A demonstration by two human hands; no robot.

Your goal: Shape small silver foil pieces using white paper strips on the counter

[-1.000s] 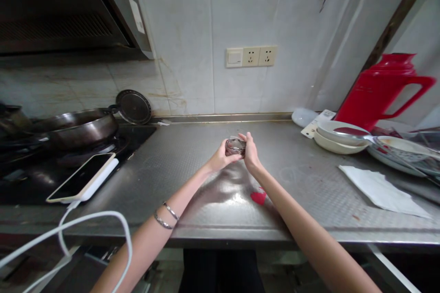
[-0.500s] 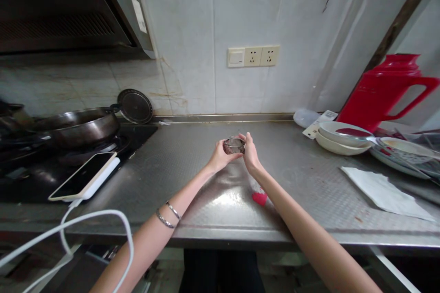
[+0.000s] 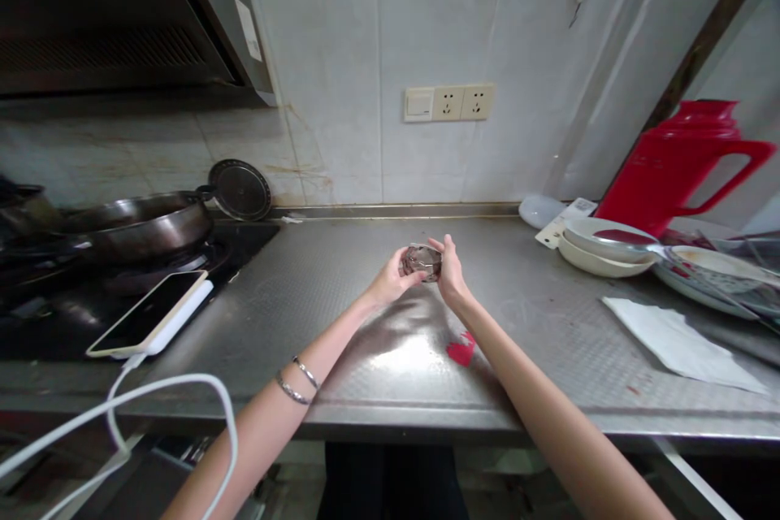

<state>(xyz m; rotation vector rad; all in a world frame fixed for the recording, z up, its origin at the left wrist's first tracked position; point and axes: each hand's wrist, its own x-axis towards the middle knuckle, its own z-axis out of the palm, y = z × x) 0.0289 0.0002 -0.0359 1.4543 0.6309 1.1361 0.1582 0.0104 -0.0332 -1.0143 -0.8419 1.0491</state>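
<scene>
Above the middle of the steel counter (image 3: 341,276), a small round brown and grey object (image 3: 422,261) is held between both hands. My left hand (image 3: 391,278) grips its left side, with the thumb across the lower front. My right hand (image 3: 451,270) presses against its right side, fingers pointing up and partly hidden behind it. What exactly the object is cannot be made out. A red scrap (image 3: 461,349) lies on the counter beside my right forearm.
On the left are a pan (image 3: 140,227) on the stove, a round dark lid (image 3: 240,190) and a phone (image 3: 149,313) with a white cable. To the right stand a red thermos (image 3: 676,166), stacked bowls (image 3: 603,256) and a white tissue (image 3: 682,345).
Both hands and the held object have shifted slightly right. The object now shows more of its face, and the red scrap is less covered.
</scene>
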